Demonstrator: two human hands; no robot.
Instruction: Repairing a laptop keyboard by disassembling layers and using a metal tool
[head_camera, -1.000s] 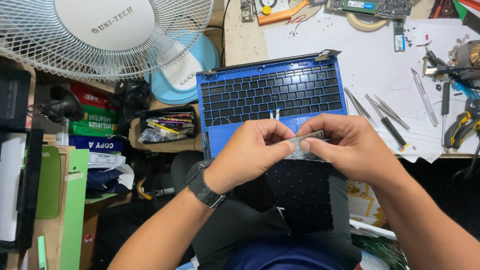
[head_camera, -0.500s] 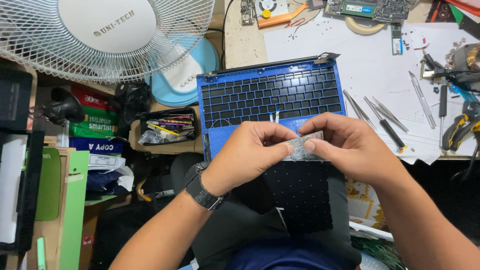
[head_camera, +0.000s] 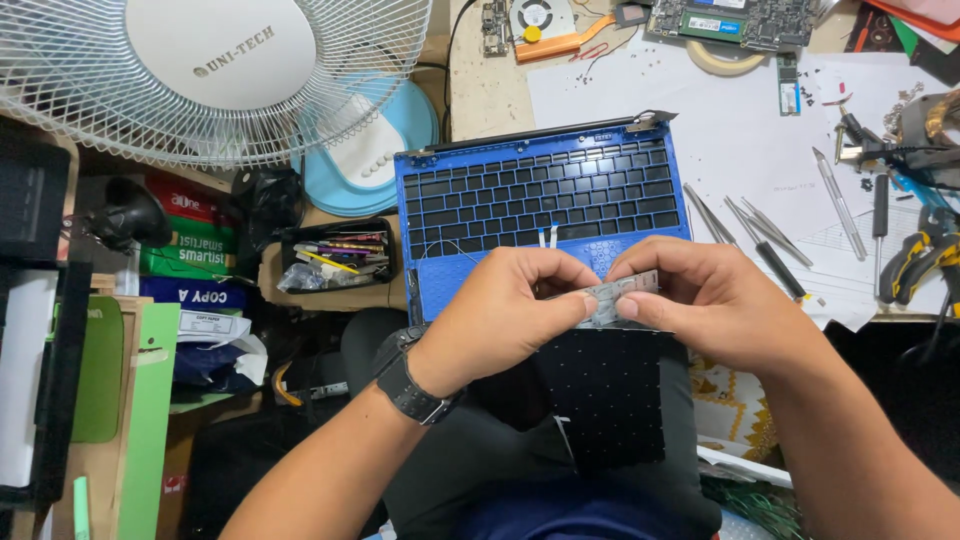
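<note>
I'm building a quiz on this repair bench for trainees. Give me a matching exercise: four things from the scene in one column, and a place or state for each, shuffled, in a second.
Things:
1. small silvery strip
2. blue laptop shell
3. black keyboard sheet
4. white fan

Places or states:
A. lying on the person's lap
B. at the top left of the view
C. pinched between left hand and right hand
D. open on the desk edge, key frame facing up

Pairs: 1-C, 2-D, 3-A, 4-B
</note>
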